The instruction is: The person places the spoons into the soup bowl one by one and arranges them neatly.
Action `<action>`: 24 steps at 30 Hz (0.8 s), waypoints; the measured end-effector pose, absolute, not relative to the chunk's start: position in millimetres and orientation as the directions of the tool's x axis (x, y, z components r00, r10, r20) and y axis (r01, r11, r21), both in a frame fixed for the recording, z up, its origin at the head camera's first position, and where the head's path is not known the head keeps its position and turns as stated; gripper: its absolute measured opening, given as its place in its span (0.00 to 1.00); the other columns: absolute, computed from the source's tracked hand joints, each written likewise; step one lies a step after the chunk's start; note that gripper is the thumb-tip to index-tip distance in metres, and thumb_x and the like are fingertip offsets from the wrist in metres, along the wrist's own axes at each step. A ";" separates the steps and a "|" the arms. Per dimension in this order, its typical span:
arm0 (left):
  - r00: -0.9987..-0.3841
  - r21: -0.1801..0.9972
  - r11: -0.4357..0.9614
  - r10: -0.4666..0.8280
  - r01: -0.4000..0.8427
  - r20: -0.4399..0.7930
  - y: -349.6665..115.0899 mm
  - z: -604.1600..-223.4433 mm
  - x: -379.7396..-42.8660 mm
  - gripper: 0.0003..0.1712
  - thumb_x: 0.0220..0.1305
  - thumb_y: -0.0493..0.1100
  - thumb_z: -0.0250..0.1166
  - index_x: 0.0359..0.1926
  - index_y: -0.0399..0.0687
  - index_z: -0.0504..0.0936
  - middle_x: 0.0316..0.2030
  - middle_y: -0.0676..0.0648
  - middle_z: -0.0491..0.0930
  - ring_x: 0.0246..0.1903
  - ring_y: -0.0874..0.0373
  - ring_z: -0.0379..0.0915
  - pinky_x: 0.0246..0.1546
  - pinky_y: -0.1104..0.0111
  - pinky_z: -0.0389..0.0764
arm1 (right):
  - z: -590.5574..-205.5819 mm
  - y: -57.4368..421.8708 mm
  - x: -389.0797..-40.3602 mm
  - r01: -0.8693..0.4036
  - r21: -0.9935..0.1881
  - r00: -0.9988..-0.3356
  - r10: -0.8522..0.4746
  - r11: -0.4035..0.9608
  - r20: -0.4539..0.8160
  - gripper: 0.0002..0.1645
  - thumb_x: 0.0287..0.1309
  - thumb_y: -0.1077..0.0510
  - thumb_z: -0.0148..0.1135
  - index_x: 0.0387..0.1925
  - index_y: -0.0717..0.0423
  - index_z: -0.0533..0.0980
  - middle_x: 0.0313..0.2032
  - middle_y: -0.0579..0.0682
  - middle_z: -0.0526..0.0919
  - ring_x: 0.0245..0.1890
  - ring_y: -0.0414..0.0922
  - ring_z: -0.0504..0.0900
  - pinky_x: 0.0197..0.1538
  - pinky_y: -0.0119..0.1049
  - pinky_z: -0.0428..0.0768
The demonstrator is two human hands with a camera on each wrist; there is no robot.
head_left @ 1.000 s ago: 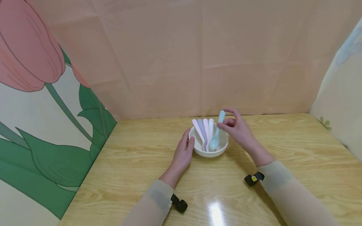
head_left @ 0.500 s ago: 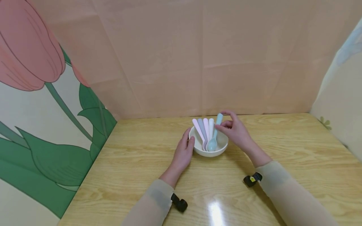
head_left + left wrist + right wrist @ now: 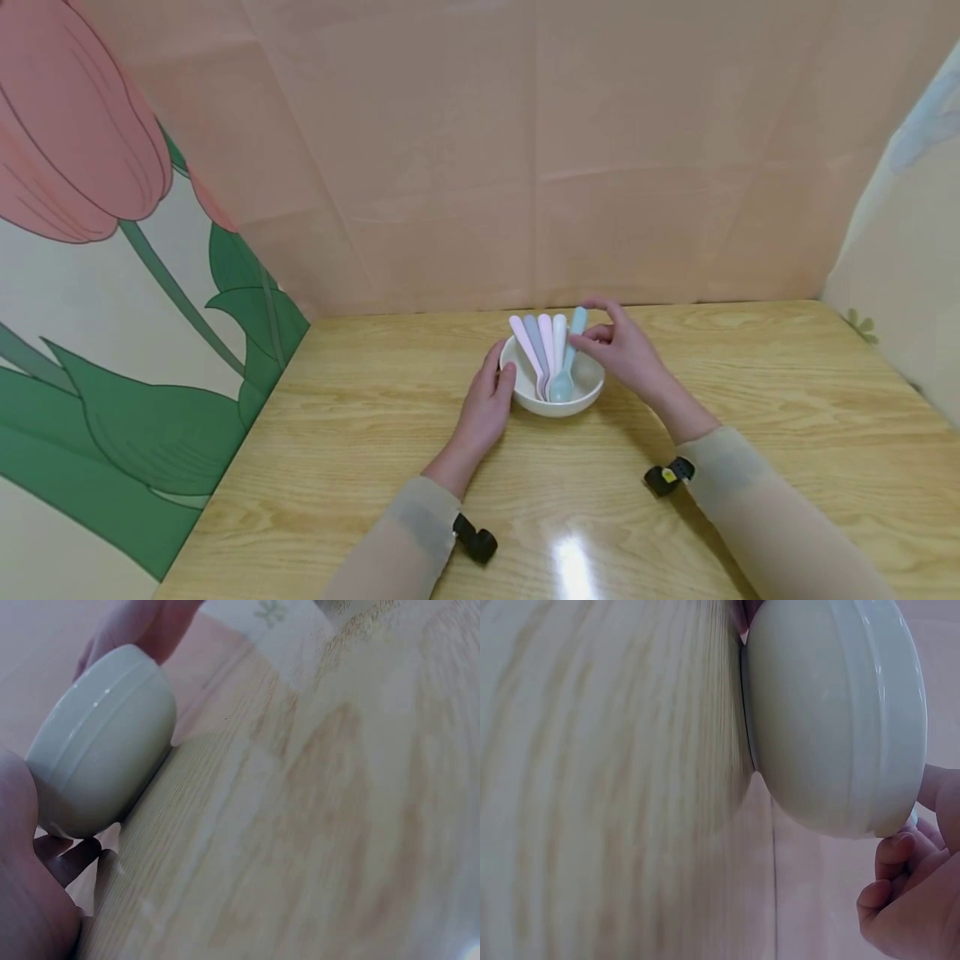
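Observation:
A white bowl [image 3: 553,410] stands on the table, with several spoons leaning in it, handles up against the far rim. From left to right these are a pink spoon [image 3: 527,343], a grey-purple spoon [image 3: 533,335], another pink spoon [image 3: 547,337], a white spoon [image 3: 559,337] and a light blue spoon [image 3: 561,388]. My left hand [image 3: 487,404] holds the bowl at its left side, thumb at the rim. With thumb and fingers my right hand [image 3: 630,354] pinches the light blue spoon by its handle. In both wrist views the bowl's outer wall hides the spoons.
The wood-grain table [image 3: 360,433] reaches back to a plain pinkish backdrop [image 3: 435,208] close behind the bowl. At the left is a panel with a tulip picture [image 3: 82,125], and a pale panel [image 3: 907,275] borders the right side.
The light blue spoon has moved down and left into the bowl, close beside the other spoons, my right hand moving with it. My left hand and the bowl have stayed in place.

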State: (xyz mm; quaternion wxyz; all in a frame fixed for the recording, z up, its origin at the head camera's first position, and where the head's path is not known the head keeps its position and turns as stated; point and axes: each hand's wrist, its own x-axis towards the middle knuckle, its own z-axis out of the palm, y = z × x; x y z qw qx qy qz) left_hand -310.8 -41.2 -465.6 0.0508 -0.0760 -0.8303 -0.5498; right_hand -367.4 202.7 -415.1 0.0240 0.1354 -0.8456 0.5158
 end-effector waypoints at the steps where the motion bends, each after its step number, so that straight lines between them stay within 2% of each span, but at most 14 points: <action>1: -0.983 0.905 0.385 0.070 0.181 0.168 -41.4 -465.7 -311.0 0.30 0.80 0.61 0.43 0.78 0.75 0.52 0.74 0.57 0.61 0.68 0.61 0.62 0.69 0.59 0.64 | -415.2 202.5 -367.5 -0.255 -0.864 -0.961 -0.209 0.433 0.180 0.40 0.64 0.47 0.69 0.72 0.42 0.61 0.38 0.54 0.87 0.44 0.59 0.84 0.38 0.35 0.78; 13: -0.982 0.899 0.395 0.067 0.187 0.175 -42.2 -466.3 -311.3 0.31 0.80 0.61 0.43 0.79 0.73 0.52 0.73 0.55 0.62 0.67 0.59 0.63 0.69 0.59 0.64 | -415.6 201.8 -367.5 -0.269 -0.840 -0.957 -0.225 0.470 0.181 0.39 0.64 0.49 0.69 0.71 0.43 0.61 0.38 0.54 0.87 0.43 0.56 0.85 0.39 0.38 0.78; 18: -0.983 0.898 0.398 0.065 0.186 0.174 -41.8 -467.7 -311.9 0.31 0.80 0.62 0.43 0.79 0.74 0.52 0.73 0.55 0.62 0.66 0.61 0.64 0.68 0.60 0.65 | -415.3 201.1 -367.9 -0.303 -0.792 -0.951 -0.226 0.531 0.212 0.40 0.64 0.49 0.69 0.72 0.43 0.61 0.38 0.50 0.88 0.41 0.49 0.85 0.43 0.43 0.77; 24: -0.979 0.896 0.396 0.059 0.201 0.193 -41.9 -468.1 -311.6 0.30 0.80 0.61 0.43 0.79 0.73 0.53 0.73 0.54 0.62 0.67 0.58 0.64 0.68 0.57 0.65 | -412.4 200.7 -364.4 -0.297 -0.735 -0.955 -0.211 0.610 0.210 0.37 0.65 0.47 0.68 0.71 0.41 0.64 0.38 0.48 0.87 0.39 0.48 0.84 0.41 0.43 0.78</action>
